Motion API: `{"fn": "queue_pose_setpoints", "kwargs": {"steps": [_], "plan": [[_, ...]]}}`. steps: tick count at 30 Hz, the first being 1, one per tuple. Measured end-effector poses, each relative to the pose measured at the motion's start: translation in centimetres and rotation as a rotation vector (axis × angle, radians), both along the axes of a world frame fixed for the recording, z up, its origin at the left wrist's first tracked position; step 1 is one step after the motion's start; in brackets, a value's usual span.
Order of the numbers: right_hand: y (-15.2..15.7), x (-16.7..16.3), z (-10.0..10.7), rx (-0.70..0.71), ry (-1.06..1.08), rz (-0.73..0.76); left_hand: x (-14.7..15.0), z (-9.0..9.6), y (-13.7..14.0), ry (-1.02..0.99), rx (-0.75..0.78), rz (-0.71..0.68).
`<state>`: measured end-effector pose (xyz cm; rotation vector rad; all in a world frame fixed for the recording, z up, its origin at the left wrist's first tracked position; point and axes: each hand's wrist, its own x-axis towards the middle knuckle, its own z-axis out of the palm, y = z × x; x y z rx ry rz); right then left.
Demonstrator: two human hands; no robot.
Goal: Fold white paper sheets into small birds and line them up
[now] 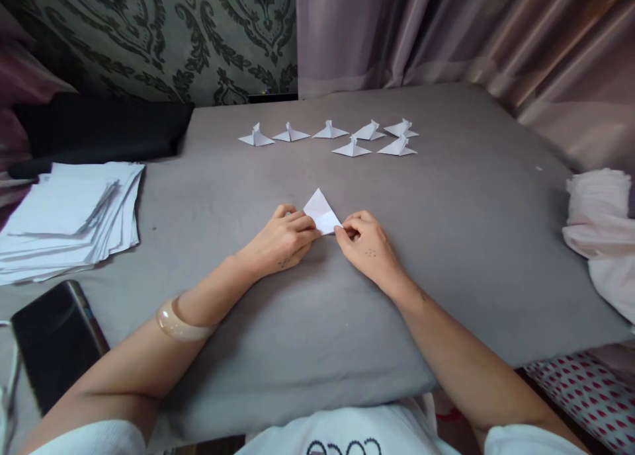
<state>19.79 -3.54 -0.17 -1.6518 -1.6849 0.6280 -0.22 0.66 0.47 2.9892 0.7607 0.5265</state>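
A small piece of white paper (321,211), folded to a triangle with its point facing away from me, lies on the grey-covered table between my hands. My left hand (290,238) is closed over its left side, fingers pressing on the lower left edge. At the lower right corner, my right hand (366,243) pinches the paper between thumb and curled fingers. Beyond them several folded paper cranes (330,130) stand with wings spread, most in a back row and two in front at the right.
A stack of white paper sheets (74,210) sits at the left. Nearer me lies a black phone (57,342) with a white cable beside it. Black folded cloth (104,127) rests at the back left. Pale cloth (602,223) is bunched at the right edge.
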Motion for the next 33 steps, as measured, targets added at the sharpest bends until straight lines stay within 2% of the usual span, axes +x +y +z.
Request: {"fn": "queue_pose_setpoints", "kwargs": {"steps": [8,13,16,21,27,33], "plan": [[0.0,0.4,-0.6,0.029,-0.087,-0.054,-0.3,0.4,-0.2,0.118,0.0,-0.049],[0.1,0.8,-0.3,-0.012,-0.083,-0.053,0.2,0.6,-0.5,0.108,-0.095,-0.09],[0.3,1.4,0.1,-0.106,0.014,-0.084,0.4,0.8,-0.6,0.122,-0.151,-0.086],[0.6,2.3,0.0,-0.286,0.289,-0.2,0.7,0.5,-0.3,0.117,-0.14,-0.08],[0.6,1.9,-0.2,-0.242,0.29,-0.2,1.3,0.1,-0.1,0.101,-0.141,-0.061],[0.5,1.2,0.0,-0.111,0.087,-0.12,1.4,-0.3,0.0,0.035,-0.111,-0.068]]}}
